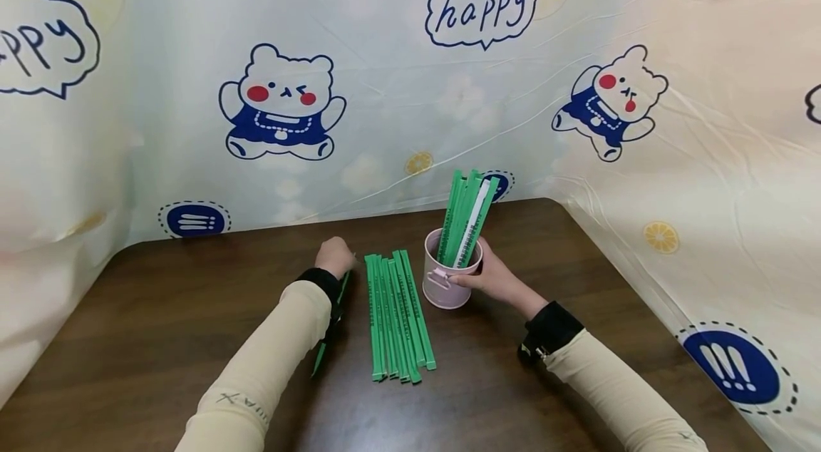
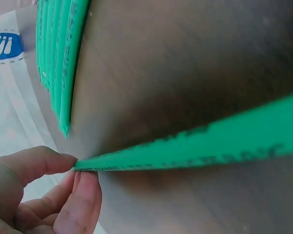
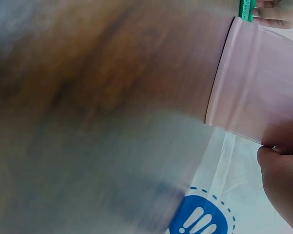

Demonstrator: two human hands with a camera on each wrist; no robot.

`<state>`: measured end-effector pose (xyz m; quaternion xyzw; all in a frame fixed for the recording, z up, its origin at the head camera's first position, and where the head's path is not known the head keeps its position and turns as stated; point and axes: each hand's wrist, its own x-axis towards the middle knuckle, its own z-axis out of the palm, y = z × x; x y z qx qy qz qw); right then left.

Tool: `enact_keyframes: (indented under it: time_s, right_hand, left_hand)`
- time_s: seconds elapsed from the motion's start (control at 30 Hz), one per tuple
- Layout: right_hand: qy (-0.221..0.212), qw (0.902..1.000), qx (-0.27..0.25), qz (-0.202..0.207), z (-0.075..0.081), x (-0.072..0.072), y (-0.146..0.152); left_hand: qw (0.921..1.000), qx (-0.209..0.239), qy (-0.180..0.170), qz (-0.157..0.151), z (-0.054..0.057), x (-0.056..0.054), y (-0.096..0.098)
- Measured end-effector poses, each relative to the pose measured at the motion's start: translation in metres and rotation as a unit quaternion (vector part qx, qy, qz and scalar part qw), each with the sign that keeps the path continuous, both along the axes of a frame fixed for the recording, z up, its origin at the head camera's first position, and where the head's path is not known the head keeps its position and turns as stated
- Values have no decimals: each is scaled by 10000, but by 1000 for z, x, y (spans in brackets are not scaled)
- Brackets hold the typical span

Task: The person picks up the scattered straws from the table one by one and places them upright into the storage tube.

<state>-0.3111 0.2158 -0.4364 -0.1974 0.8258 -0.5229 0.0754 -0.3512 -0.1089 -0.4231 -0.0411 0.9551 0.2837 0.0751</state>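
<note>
My left hand pinches one end of a long, flat green wrapped stick between thumb and fingertips. Dark print runs along the wrapper, and its far part slants toward the near side of the table under my wrist. To the right of that hand lies a row of several similar green sticks, side by side. My right hand holds a small pink bucket around its right side, thumb near the handle fitting. Several green sticks stand upright in the bucket, leaning right, with one white strip among them.
Everything rests on a dark brown wooden table with rounded far corners. A pale printed sheet with bears and "happy" bubbles hangs behind it and along both sides.
</note>
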Motion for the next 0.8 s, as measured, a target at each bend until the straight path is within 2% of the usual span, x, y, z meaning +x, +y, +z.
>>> enact_keyframes:
  time_s: [0.13,0.23,0.3,0.43,0.57,0.7,0.8]
  right_hand:
    - [-35,10000,49,-37,0,1,0]
    - [7,10000,50,-15,0,0,0]
    - [44,10000,34,5,0,0,0]
    - [109,9999,-37,58,1,-1,0]
    - [197,9997,-77,101,2,-2,0]
    - [260,9995,-91,133,1,-2,0]
    - [237,9996,-112,141,1,-1,0]
  left_hand:
    - [9997,113,211,103,9,-2,-6]
    - [9984,338,458,67,26,-5,-8]
    - [9970,390,659,-83,42,-8,-8]
    - [9935,494,988,-283,83,-15,0]
    - [9847,1094,1332,-236,133,-19,14]
    - [9666,1757,1850,-245,179,-18,30]
    - [9483,2281,2186,-295,206,-13,42]
